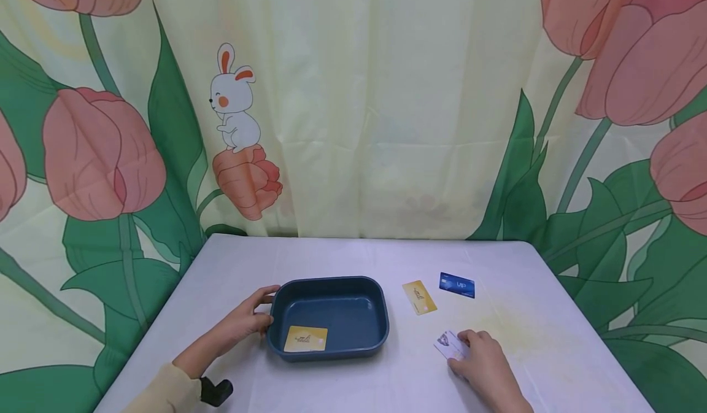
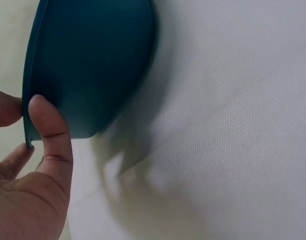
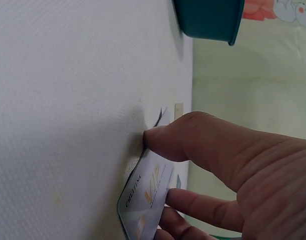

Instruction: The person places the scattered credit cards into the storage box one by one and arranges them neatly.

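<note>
My left hand (image 1: 241, 319) is at the left end of a dark blue rectangular basin (image 1: 385, 315). In the left wrist view, the thumb lies along the basin's outer wall (image 2: 93, 60) and the other fingers are at its rim. A gold card (image 1: 306, 339) lies inside, near the basin's front left corner. Right of the basin, my right hand (image 1: 486, 364) pinches a white card (image 1: 448, 343) by its edges, low over the table. Gold "VIP" lettering shows on the white card (image 3: 143, 195) in the right wrist view, between thumb and fingers.
Beyond the right hand lie another gold card (image 1: 420, 297) and a blue VIP card (image 1: 457, 285), side by side. A white cloth covers the table (image 1: 309, 391). Behind its far edge hangs a curtain (image 1: 386, 124) printed with tulips and a rabbit.
</note>
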### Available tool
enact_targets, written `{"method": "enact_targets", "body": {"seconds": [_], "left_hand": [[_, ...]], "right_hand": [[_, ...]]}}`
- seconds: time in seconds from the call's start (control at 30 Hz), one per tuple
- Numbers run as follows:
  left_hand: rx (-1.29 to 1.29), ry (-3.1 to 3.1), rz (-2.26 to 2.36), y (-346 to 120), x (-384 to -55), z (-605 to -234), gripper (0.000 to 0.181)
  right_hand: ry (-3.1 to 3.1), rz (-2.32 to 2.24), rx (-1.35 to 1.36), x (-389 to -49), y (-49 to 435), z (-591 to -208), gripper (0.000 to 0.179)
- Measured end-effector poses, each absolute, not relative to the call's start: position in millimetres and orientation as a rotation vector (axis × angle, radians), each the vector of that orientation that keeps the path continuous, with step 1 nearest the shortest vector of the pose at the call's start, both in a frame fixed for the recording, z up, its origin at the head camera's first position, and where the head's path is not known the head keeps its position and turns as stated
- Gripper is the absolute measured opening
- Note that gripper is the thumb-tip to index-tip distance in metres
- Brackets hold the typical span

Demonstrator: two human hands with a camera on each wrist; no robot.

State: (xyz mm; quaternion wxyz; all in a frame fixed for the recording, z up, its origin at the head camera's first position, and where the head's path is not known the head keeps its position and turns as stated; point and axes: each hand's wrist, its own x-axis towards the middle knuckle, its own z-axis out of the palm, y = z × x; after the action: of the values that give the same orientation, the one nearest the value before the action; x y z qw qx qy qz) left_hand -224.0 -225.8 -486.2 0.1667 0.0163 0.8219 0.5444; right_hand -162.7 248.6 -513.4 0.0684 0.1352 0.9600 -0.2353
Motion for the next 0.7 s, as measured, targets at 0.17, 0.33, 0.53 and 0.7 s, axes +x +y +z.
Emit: {"method": "enact_targets", "body": {"seconds": [0.17,0.33,0.53,0.7], "left_hand": [[0.04,2.342,1.547,-226.0,-224.0,-486.2,0.075],[0.041,2.344,1.542,-225.6,-224.4,-486.7,0.076],[0.038,2.341,1.543,-225.3,-224.3,-486.6,0.076],[0.031,2.349,1.541,-224.9,-223.8,-486.4,0.076]], "right_hand": [[2.896,-0.702,0.407,-164.1,247.6,-514.0,0.061],[2.934,-0.705,0.383,-165.4,245.6,-512.6,0.062],[2.984,-0.712,0.349,-167.4,243.2,-510.8,0.062],[3.003,-0.704,0.336,-169.7,240.2,-508.7,0.062]]}}
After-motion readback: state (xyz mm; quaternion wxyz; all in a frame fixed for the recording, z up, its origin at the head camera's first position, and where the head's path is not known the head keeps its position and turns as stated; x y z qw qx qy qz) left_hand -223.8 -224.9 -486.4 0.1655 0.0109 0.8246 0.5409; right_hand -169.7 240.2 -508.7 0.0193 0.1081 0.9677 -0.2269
